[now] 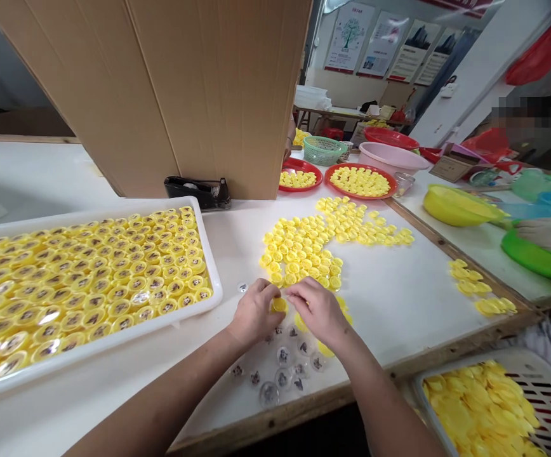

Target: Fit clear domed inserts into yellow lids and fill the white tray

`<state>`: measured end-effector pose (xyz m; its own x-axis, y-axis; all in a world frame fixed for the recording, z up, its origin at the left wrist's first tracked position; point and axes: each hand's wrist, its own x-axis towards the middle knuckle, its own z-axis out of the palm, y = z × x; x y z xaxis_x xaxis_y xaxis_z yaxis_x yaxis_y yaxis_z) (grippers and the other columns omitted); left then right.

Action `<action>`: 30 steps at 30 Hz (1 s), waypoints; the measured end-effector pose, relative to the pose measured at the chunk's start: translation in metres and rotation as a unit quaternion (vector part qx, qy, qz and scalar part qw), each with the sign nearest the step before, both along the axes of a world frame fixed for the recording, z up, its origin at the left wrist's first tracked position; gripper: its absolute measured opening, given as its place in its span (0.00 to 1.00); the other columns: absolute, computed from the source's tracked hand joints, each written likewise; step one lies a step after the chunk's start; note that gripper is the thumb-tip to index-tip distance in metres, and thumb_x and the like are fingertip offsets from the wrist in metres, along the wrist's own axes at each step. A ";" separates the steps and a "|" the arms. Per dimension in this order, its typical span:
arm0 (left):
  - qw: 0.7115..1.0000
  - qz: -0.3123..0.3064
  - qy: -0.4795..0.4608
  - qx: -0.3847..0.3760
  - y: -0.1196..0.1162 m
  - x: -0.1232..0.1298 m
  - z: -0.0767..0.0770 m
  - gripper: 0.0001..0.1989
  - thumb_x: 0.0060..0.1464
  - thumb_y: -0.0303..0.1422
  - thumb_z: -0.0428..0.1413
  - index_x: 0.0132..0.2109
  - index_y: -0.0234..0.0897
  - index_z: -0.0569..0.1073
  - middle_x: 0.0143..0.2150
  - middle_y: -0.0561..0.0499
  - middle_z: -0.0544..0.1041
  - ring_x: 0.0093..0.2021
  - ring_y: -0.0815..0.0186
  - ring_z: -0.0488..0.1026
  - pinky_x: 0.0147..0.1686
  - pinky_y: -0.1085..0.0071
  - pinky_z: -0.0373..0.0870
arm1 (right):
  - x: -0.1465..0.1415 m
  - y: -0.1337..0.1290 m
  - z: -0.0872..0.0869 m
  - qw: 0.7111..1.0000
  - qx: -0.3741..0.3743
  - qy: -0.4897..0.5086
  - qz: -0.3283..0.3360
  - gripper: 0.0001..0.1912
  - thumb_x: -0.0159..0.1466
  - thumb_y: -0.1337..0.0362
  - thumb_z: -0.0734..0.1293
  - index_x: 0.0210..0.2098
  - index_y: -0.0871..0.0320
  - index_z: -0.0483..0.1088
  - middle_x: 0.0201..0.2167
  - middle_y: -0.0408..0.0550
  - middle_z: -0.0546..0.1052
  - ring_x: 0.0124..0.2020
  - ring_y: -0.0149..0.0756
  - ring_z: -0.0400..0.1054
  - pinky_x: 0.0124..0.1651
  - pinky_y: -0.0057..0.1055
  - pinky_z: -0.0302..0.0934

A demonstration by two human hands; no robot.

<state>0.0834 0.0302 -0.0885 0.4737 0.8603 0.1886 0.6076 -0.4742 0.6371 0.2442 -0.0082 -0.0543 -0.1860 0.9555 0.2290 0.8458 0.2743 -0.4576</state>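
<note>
Just below the centre of the frame, my left hand (255, 312) curls its thumb and fingers around a small yellow cup (279, 304), while the fingertips of my right hand (320, 309) draw narrowly together at its edge; whether they pinch anything thin or clear, I cannot tell. I judge the cup to be light, smooth plastic, fairly stiff but likely to give if squeezed hard, and a bit slippery; the outer wall just under the rim seems the best hold. Beneath my hands, at lower centre, lie clear discs (283, 355), glossy, round and printed with dark figures; they look thin-edged, easy to scratch and best lifted by the rim. Beyond my fingers, loose yellow cups (299, 254) spread over the smooth white tabletop (375, 285). At left, a shallow white tray (214, 285) holds rows of printed, shiny-topped yellow pieces (118, 308). Behind it stand a black tape dispenser (198, 193) and ridged brown cardboard (218, 95).
</note>
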 end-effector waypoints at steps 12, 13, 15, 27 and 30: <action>0.984 0.085 -0.082 -0.131 -0.053 -0.088 0.013 0.10 0.46 0.31 0.57 0.39 0.38 0.71 0.32 0.53 0.72 0.27 0.70 0.67 0.29 0.73 0.65 | -0.044 -0.032 -0.008 0.985 -0.111 -0.100 0.082 0.06 0.56 0.73 0.69 0.31 0.57 0.70 0.32 0.46 0.68 0.35 0.38 0.66 0.36 0.30 0.59; 0.981 0.088 -0.093 -0.146 -0.057 -0.091 0.010 0.09 0.47 0.31 0.56 0.39 0.38 0.72 0.32 0.53 0.73 0.27 0.70 0.67 0.29 0.74 0.65 | -0.048 -0.035 -0.009 0.984 -0.115 -0.110 0.079 0.06 0.56 0.73 0.69 0.31 0.57 0.70 0.32 0.46 0.68 0.35 0.38 0.66 0.36 0.30 0.59; 0.972 0.100 -0.111 -0.184 -0.061 -0.095 0.006 0.10 0.48 0.32 0.56 0.40 0.39 0.72 0.29 0.55 0.72 0.26 0.70 0.66 0.27 0.75 0.64 | -0.052 -0.041 -0.011 0.982 -0.122 -0.121 0.076 0.05 0.56 0.72 0.69 0.31 0.57 0.69 0.33 0.46 0.68 0.35 0.38 0.66 0.36 0.30 0.59; 0.902 0.075 -0.239 -0.352 -0.059 -0.095 -0.001 0.15 0.46 0.34 0.58 0.43 0.36 0.69 0.25 0.56 0.67 0.25 0.71 0.61 0.26 0.75 0.58 | -0.027 0.007 -0.005 0.943 -0.121 -0.310 0.016 0.09 0.55 0.78 0.64 0.26 0.60 0.70 0.27 0.50 0.71 0.31 0.39 0.66 0.31 0.31 0.51; 0.867 0.048 -0.299 -0.395 -0.060 -0.097 0.001 0.18 0.46 0.35 0.60 0.45 0.35 0.67 0.29 0.54 0.69 0.28 0.71 0.64 0.29 0.74 0.61 | -0.030 0.013 -0.008 0.934 -0.130 -0.331 0.028 0.10 0.52 0.81 0.64 0.28 0.61 0.70 0.27 0.50 0.72 0.30 0.39 0.67 0.29 0.30 0.50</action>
<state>-0.0131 -0.0295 -0.0877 0.4127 0.8632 -0.2908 0.0700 0.2883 0.9550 0.2140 0.0047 -0.0619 -0.2567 0.9473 -0.1918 0.9544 0.2797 0.1039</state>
